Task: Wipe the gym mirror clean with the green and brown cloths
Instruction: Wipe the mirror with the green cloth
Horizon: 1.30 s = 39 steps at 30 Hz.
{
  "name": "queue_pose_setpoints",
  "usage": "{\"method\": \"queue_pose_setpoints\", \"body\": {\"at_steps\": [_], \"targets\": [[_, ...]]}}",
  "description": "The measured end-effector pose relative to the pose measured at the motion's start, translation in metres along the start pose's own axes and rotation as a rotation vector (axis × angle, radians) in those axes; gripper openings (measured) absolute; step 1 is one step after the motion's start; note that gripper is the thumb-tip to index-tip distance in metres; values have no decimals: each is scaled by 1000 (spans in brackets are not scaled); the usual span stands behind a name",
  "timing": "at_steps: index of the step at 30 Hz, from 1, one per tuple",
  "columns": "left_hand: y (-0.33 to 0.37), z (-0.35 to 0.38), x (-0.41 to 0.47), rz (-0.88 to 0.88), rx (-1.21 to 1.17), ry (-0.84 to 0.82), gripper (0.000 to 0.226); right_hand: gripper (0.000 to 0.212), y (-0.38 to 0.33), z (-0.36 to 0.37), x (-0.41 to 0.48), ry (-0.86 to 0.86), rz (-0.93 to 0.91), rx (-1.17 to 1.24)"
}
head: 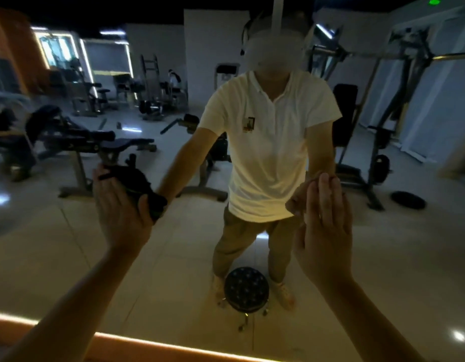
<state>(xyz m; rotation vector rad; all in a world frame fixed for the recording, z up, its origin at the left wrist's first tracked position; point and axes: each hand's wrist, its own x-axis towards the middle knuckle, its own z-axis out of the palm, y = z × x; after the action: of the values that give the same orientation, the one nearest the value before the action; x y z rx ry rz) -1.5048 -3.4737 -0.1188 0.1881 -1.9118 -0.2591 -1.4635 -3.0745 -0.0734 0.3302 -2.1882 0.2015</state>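
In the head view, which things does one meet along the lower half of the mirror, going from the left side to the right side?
left hand, gripping the dark cloth → reflected round stool → right hand, flat against the glass → reflected weight plate on the floor

left arm raised forward | left hand [121,212] upright — thumb hooked over a dark cloth [133,182] | right arm raised | right hand [324,220] flat — fingers straight, together, pointing up

At the mirror [174,257], left hand [121,212] around a dark cloth [132,181], right hand [325,223] flat, fingers straight.
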Motion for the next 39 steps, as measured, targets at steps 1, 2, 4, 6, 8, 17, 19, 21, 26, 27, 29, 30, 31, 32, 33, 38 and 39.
{"method": "queue_pose_setpoints", "body": {"at_steps": [1,2,4,6,8,17,19,21,26,27,29,30,31,32,33,38,39], "targets": [[4,9,-13,-75,-20,-8,73,68,0,-1,1,-5,-5,0],[11,18,-27,-142,-34,-23,74,69,1,-3,2,-13,-18,6],[35,32,-50,-176,-56,-70,79,69,8,-8,-1,-21,-55,12],[68,38,-60,0,-104,-83,82,67,24,-11,-10,-26,-39,6],[108,41,-68,248,-168,-70,81,69,48,-16,-23,-24,38,-20],[283,72,-133,926,-99,-97,83,75,155,-49,-54,-87,206,-136],[336,77,-154,1004,-35,-156,88,75,169,-52,-61,-117,174,-116],[386,78,-173,1077,36,-209,87,74,181,-56,-66,-146,150,-101],[406,66,-158,1023,37,-236,81,76,220,-82,-55,-91,144,-99],[392,59,-142,952,3,-242,78,76,230,-87,-48,-59,153,-102],[355,39,-105,756,-70,-269,72,79,243,-92,-33,-15,195,-84],[336,26,-86,635,-78,-270,73,82,247,-92,-26,-7,218,-58],[317,14,-69,500,-62,-265,75,85,248,-90,-21,-1,235,-23],[302,3,-54,357,-38,-253,76,86,247,-87,-19,16,242,17],[291,-5,-42,222,-16,-232,77,86,245,-83,-19,41,239,51],[338,-3,-34,148,-23,-158,80,90,241,-78,-23,32,222,85],[363,3,-40,220,-50,-172,80,90,242,-81,-23,14,203,79]]}}
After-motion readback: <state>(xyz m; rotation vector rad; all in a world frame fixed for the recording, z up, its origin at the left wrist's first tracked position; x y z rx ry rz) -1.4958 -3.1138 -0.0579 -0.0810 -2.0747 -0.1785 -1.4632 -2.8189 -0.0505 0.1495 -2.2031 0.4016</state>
